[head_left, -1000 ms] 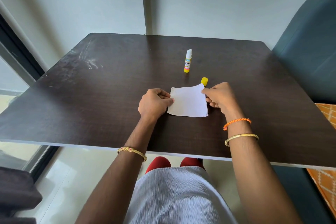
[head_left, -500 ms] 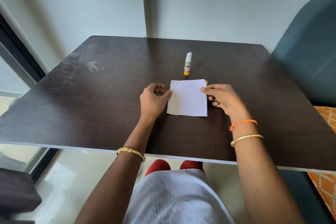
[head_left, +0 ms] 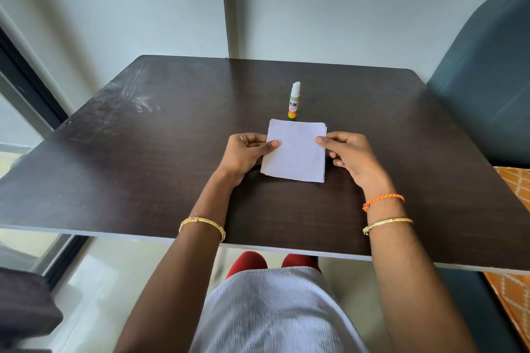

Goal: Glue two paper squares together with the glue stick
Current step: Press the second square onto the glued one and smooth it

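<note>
Two white paper squares [head_left: 296, 152] are stacked one on the other, edges nearly aligned, held just above the dark table [head_left: 143, 157]. My left hand [head_left: 243, 153] pinches the stack's left edge with the thumb on top. My right hand [head_left: 348, 155] pinches the right edge the same way. The glue stick [head_left: 294, 100], yellow with its white glue exposed, stands upright just behind the paper. Its yellow cap is hidden behind the paper.
The table's near edge [head_left: 258, 246] runs above my lap. A dark teal chair [head_left: 487, 89] stands at the right, a wall behind the table, a glass door at the left.
The top sheet's raised corner has come down flat onto the lower sheet. Both hands now pinch the stack's side edges, and the paper covers the yellow cap.
</note>
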